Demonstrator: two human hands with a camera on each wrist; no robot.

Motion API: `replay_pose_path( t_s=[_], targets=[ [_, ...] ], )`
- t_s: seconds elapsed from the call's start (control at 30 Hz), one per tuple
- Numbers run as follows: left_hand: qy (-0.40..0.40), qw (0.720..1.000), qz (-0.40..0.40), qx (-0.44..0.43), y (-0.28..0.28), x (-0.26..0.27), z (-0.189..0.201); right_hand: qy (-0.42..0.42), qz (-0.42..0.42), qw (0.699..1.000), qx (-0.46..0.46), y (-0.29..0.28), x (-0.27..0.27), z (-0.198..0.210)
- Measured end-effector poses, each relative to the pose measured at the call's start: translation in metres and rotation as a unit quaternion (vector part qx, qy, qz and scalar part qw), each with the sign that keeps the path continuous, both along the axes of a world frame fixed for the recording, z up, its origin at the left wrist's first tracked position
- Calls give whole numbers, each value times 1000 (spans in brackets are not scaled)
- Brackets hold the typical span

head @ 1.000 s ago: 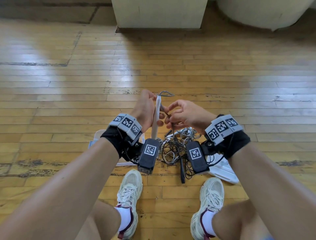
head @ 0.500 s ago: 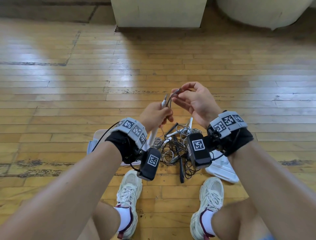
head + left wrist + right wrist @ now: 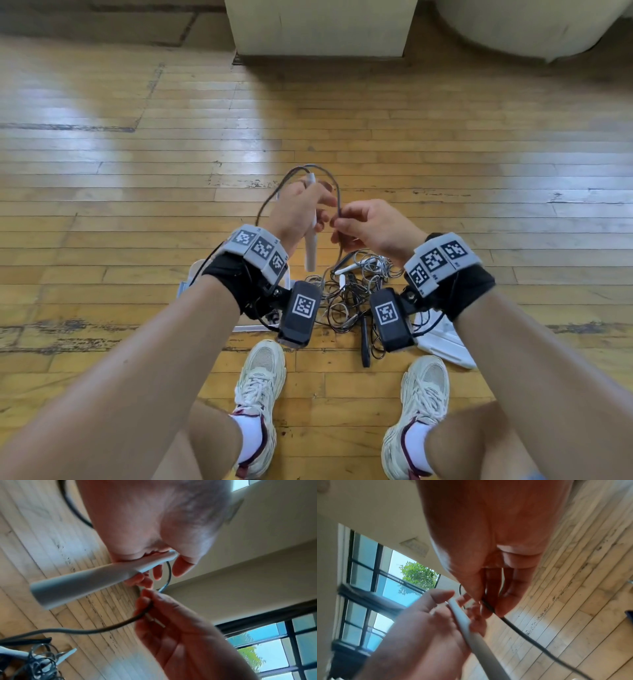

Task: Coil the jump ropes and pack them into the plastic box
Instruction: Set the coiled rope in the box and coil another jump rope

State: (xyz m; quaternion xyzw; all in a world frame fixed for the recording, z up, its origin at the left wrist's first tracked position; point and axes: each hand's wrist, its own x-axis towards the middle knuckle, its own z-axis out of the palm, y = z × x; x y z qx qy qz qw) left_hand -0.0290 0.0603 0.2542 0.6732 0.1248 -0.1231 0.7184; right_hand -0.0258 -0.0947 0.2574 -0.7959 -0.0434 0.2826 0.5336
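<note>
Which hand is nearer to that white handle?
Left. The left hand grips the white handle; the right hand is beside it, pinching the cord.

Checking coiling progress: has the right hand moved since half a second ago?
Yes. The right hand dropped lower and nearer the rope pile, pinching the rope.

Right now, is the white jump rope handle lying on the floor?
No, the left hand grips the white handle upright above the floor.
</note>
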Motion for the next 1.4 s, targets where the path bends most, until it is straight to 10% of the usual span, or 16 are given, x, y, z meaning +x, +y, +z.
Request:
replay_pose_path(
  t_s=[0.4, 0.63, 0.9, 1.17, 1.3, 1.4],
  targets=[
    [-42, 966, -171, 187, -5, -9, -17, 27, -229, 945, 232, -6, 16, 3],
    [-54, 994, -75, 54, -4, -4, -3, 67, -28, 996, 54, -4, 9, -2],
    [-47, 998, 2, -37, 6, 1, 3, -15, 118, 988, -99, -2, 0, -4],
    [-17, 989, -123, 80, 9, -1, -9, 27, -183, 948, 259, -10, 15, 7],
    [-45, 980, -154, 114, 5, -3, -10, 31, -242, 896, 371, -10, 19, 10],
    [-55, 992, -91, 74, 4, -3, -9, 60, -214, 911, 348, -9, 18, 8]
  ],
)
